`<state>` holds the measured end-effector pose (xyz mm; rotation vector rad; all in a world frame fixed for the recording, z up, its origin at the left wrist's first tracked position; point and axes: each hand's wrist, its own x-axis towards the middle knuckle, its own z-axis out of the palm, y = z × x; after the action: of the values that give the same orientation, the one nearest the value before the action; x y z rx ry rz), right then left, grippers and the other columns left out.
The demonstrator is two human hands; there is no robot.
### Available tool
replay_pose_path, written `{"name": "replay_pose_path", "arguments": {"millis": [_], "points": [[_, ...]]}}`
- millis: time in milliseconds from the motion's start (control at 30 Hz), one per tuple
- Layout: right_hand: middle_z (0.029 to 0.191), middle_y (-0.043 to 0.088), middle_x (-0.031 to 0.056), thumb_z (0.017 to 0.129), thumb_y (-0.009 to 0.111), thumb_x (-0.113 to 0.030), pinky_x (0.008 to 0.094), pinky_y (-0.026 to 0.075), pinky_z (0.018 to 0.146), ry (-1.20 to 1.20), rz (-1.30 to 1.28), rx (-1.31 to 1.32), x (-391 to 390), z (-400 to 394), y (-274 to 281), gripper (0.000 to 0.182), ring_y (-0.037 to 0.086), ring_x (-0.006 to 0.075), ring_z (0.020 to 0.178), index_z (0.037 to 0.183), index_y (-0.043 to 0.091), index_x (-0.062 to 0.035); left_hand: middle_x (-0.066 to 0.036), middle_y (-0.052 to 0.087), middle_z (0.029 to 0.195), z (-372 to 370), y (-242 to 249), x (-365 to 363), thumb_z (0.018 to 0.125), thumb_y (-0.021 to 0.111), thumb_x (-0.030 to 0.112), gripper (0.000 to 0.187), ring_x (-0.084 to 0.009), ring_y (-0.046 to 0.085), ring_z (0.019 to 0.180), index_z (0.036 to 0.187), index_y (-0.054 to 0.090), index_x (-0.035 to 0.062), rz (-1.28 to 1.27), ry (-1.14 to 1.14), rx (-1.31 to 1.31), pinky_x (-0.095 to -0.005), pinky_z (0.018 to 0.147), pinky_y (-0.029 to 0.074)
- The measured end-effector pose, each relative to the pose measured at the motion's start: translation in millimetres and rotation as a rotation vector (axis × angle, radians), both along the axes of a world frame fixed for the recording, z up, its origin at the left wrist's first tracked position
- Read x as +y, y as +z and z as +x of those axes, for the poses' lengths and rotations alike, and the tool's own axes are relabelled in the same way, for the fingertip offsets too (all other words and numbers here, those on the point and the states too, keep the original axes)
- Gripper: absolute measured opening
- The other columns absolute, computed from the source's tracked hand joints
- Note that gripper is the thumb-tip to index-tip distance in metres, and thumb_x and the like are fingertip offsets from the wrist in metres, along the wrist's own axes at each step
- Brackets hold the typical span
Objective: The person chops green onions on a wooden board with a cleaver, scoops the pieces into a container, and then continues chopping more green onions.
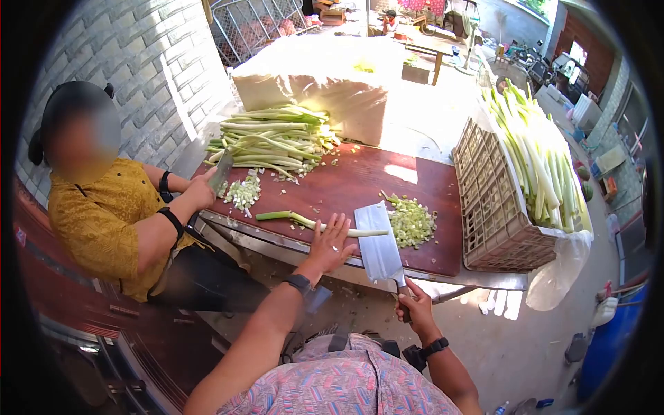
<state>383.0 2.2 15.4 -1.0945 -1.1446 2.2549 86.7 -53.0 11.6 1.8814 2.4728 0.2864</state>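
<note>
My left hand [330, 242] lies with fingers stretched out over a long green onion [277, 216], touching it near the board's front edge. The onion's pale end [366, 233] reaches the blade of a cleaver [380, 254]. My right hand [415, 308] is closed around the cleaver's dark handle. Just right of the blade is a pile of chopped green onion [413, 221]. All this rests on a reddish-brown board [346, 180]. The underside of my left hand is hidden.
At left, a co-worker in a yellow shirt [97, 221] holds another cleaver [221, 173] beside whole green onions [277, 138] and a chopped heap [243, 192]. A plastic crate [484, 200] holding upright green onions [539, 152] stands on the right. Behind is a large cloth-covered block [318, 76].
</note>
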Motion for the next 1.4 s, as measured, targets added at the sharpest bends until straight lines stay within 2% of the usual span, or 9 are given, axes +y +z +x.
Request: {"name": "replay_pose_path", "arguments": {"millis": [167,233,333,567,933,1033,1133,1200,1400], "points": [[0.07,0.06,0.0095,0.09,0.059,-0.005,0.0278,0.045,0.043,-0.014,-0.023,-0.038,-15,-29,2,0.059,0.054,0.0139,0.05,0.145,0.039,-0.0118,-0.013,0.024,0.156,-15,-4,-7,0.093,0.047,0.05,0.071,-0.0289,0.017,0.146,0.147,0.031,0.0059,0.05,-0.062,-0.059,-0.0579,0.114,0.01],[0.07,0.06,0.0094,0.09,0.059,-0.005,0.0277,0.045,0.043,-0.026,-0.009,-0.037,-18,-27,3,0.059,0.054,0.0138,0.05,0.145,0.039,-0.0117,-0.013,0.024,0.156,-32,-2,-17,0.093,0.049,0.048,0.071,-0.0294,0.017,0.146,0.147,0.032,0.006,0.197,-0.07,-0.095,-0.0572,0.114,0.01],[0.069,0.06,0.0091,0.089,0.058,-0.005,0.0276,0.045,0.042,-0.055,0.009,-0.024,-24,-20,2,0.06,0.054,0.0137,0.049,0.145,0.038,-0.0119,-0.012,0.024,0.156,-61,7,-40,0.092,0.051,0.045,0.07,-0.0292,0.017,0.146,0.147,0.032,0.0073,0.083,0.1,0.072,-0.0564,0.114,0.01],[0.068,0.06,0.0096,0.09,0.058,-0.005,0.0283,0.045,0.042,-0.083,-0.009,-0.044,-37,-20,9,0.062,0.054,0.0148,0.048,0.147,0.035,-0.0139,-0.009,0.026,0.156,-79,-8,-46,0.092,0.052,0.043,0.068,-0.0289,0.018,0.145,0.147,0.033,0.0084,0.138,0.048,-0.024,-0.0584,0.113,0.013],[0.07,0.06,0.0093,0.091,0.059,-0.006,0.0294,0.046,0.044,-0.015,-0.036,-0.02,-42,-103,-2,0.062,0.054,0.0151,0.051,0.147,0.034,-0.0137,-0.011,0.029,0.154,-81,-5,-50,0.09,0.057,0.039,0.067,-0.0296,0.021,0.144,0.144,0.036,0.0059,0.157,0.006,-0.013,-0.0579,0.112,0.017],[0.071,0.062,0.0094,0.089,0.06,-0.006,0.0278,0.045,0.042,-0.043,-0.053,0.018,-46,-118,-5,0.062,0.055,0.0144,0.05,0.145,0.036,-0.0077,-0.011,0.03,0.153,-86,-6,-53,0.09,0.057,0.039,0.068,-0.0298,0.023,0.143,0.145,0.036,0.006,0.177,0.005,-0.02,-0.0565,0.112,0.019],[0.071,0.062,0.0098,0.089,0.061,-0.006,0.028,0.045,0.042,-0.046,-0.052,0.012,-46,-116,0,0.062,0.056,0.0146,0.051,0.146,0.036,-0.0081,-0.012,0.033,0.152,-102,-8,-55,0.089,0.057,0.039,0.062,-0.0309,0.026,0.142,0.142,0.042,0.0109,0.208,-0.054,-0.077,-0.0548,0.111,0.021],[0.071,0.063,0.01,0.089,0.061,-0.006,0.0281,0.045,0.042,-0.048,-0.054,0.009,-44,-110,3,0.062,0.056,0.0146,0.051,0.146,0.036,-0.0086,-0.012,0.042,0.145,-109,-10,-58,0.088,0.06,0.033,0.052,-0.0334,0.036,0.135,0.136,0.051,0.0162,0.329,0.201,0.1,-0.0524,0.108,0.026],[0.07,0.063,0.0101,0.089,0.061,-0.006,0.0282,0.045,0.042,-0.051,-0.043,-0.018,-48,-105,7,0.063,0.056,0.0147,0.051,0.146,0.035,-0.0099,-0.012,0.06,0.124,-107,-19,-56,0.084,0.064,0.023,0.042,-0.0344,0.053,0.114,0.126,0.06,0.0159,0.46,0.184,0.04,-0.048,0.098,0.037]]}}
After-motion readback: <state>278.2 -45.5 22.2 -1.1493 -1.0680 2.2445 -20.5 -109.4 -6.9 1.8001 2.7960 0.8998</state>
